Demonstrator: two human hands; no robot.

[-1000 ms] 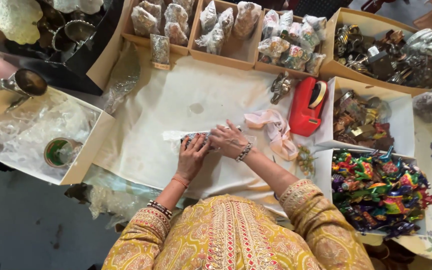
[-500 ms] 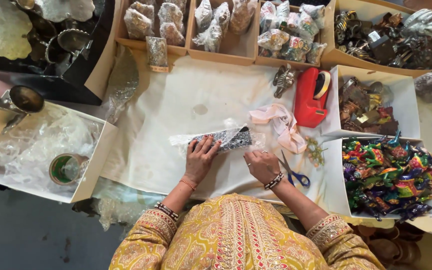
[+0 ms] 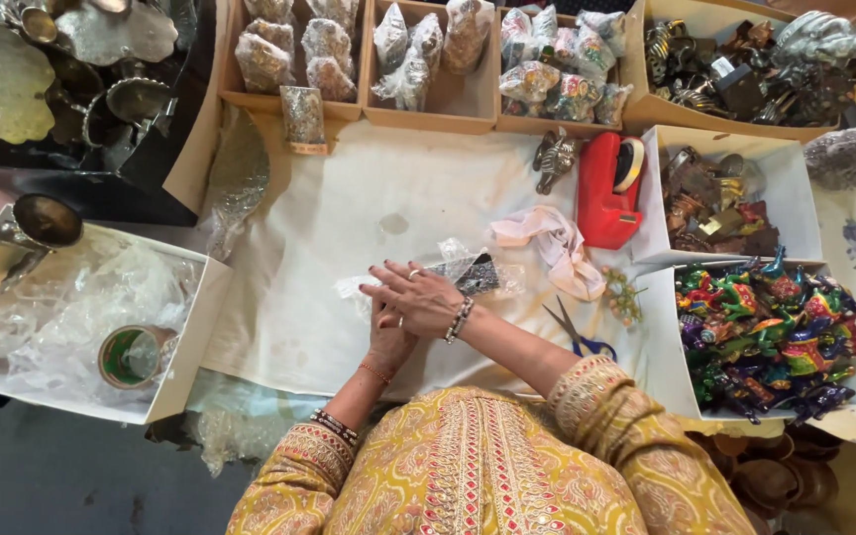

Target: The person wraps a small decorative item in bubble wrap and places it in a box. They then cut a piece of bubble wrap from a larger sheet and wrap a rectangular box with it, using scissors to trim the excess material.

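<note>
A long dark patterned item (image 3: 475, 273) lies on the white cloth (image 3: 349, 208), wrapped in clear plastic film. My right hand (image 3: 416, 295) lies flat across its left part, fingers pointing left, pressing the wrap down. My left hand (image 3: 388, 339) sits just under the right hand, mostly covered by it, touching the near edge of the wrap. Both wrists carry bangles. Only the right end of the item shows.
Blue-handled scissors (image 3: 577, 335) lie right of my forearm. A red tape dispenser (image 3: 608, 190), a pale ribbon (image 3: 553, 245) and a small metal figure (image 3: 553, 159) sit beyond. Boxes of packed goods line the back and right; a box with plastic wrap (image 3: 81, 297) stands left.
My right hand has moved from near the scissors leftwards onto the wrapped item, now covering my left hand. The left hand has slid slightly back towards me.
</note>
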